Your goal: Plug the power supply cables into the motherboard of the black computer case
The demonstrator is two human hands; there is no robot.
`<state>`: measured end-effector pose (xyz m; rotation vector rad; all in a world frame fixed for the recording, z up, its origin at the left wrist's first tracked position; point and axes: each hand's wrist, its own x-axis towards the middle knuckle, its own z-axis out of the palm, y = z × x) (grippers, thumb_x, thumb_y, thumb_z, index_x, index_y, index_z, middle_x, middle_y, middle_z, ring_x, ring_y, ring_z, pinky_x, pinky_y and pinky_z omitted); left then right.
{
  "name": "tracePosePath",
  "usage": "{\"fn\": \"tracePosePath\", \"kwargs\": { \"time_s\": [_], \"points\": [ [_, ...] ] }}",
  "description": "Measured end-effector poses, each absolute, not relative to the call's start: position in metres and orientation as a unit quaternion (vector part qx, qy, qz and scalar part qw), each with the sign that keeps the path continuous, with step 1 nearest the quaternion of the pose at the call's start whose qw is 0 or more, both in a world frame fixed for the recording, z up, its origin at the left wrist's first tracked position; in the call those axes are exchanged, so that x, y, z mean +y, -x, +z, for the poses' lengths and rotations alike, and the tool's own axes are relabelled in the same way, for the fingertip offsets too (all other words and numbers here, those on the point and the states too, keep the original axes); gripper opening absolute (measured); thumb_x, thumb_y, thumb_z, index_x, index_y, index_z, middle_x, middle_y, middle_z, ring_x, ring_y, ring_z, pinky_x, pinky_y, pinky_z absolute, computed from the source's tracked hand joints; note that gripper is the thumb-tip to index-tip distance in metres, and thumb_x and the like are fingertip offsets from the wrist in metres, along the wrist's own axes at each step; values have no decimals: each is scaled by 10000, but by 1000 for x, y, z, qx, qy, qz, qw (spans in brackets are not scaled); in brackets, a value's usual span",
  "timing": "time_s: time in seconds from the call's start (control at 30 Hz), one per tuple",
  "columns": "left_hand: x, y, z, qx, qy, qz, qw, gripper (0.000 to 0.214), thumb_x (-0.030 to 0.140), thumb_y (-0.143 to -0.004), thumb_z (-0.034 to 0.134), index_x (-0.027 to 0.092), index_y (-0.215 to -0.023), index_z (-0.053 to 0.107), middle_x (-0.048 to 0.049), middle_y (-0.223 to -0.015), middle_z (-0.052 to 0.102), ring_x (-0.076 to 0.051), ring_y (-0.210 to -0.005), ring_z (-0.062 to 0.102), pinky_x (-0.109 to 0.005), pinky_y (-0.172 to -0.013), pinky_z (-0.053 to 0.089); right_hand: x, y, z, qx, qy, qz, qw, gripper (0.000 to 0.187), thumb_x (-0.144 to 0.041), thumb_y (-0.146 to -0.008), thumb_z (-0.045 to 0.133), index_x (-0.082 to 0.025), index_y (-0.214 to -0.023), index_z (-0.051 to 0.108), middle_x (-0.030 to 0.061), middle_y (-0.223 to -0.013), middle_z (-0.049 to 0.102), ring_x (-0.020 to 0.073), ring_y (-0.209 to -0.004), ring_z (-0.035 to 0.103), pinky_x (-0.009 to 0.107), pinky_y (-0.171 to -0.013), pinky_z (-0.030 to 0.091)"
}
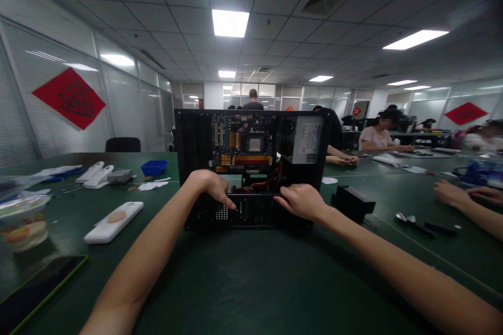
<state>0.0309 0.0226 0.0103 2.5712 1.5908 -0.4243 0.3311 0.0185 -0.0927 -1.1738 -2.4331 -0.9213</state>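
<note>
An open black computer case [192, 141] stands on the green table [251, 272] in front of me, its motherboard [241, 144] and grey power supply [308, 141] facing me. My left hand [210, 186] rests on the case's lower front edge, fingers curled down over it. My right hand [301, 201] grips the same lower edge to the right, fingers bent over the rim near the bundle of red and orange cables [263, 184].
A white panel [113, 221], a dark tablet [37, 288] and a food cup [23, 222] lie at left. A blue tray [154, 167] sits further back. A black box [351, 203] stands right of the case. Another person's hands [463, 193] rest at far right; other people sit behind.
</note>
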Motion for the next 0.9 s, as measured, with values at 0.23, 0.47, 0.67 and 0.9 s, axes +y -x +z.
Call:
{"fn": "tracePosePath", "kwargs": {
  "time_s": [0.23, 0.47, 0.67, 0.9],
  "points": [
    [30, -28, 16, 503, -842, -145, 131, 782, 800, -827, 463, 131, -1102, 759, -155, -1134, 740, -266, -902, 682, -296, -713, 513, 11, -331, -86, -846, 428, -295, 121, 479, -475, -1064, 345, -165, -895, 670, 98, -797, 728, 213, -713, 675, 311, -606, 289],
    [55, -29, -1, 455, -882, -101, 67, 556, 294, -784, 629, 197, -1331, 658, -104, -1242, 711, -243, -1019, 667, -270, -786, 509, 6, -315, -73, -869, 418, -191, 183, 353, -412, -1063, 382, -175, -1080, 643, 102, -1040, 726, 233, -956, 687, 325, -783, 473],
    [71, -30, -16, 439, -891, -97, 60, 377, 306, -822, 613, 204, -1158, 751, -70, -1134, 755, -229, -1001, 674, -270, -825, 496, 2, -263, -37, -892, 350, -132, 253, 314, -386, -1010, 516, -154, -1199, 611, 143, -1215, 670, 273, -1122, 636, 397, -963, 500],
    [27, -27, 28, 324, -939, 108, -44, 278, 406, -873, 639, 161, -916, 763, -106, -1058, 697, -240, -974, 636, -312, -842, 474, 13, -229, -3, -883, 322, 72, 335, 319, -334, -955, 611, -134, -1202, 634, 118, -1059, 729, 211, -920, 672, 318, -797, 495]
  ]
}}
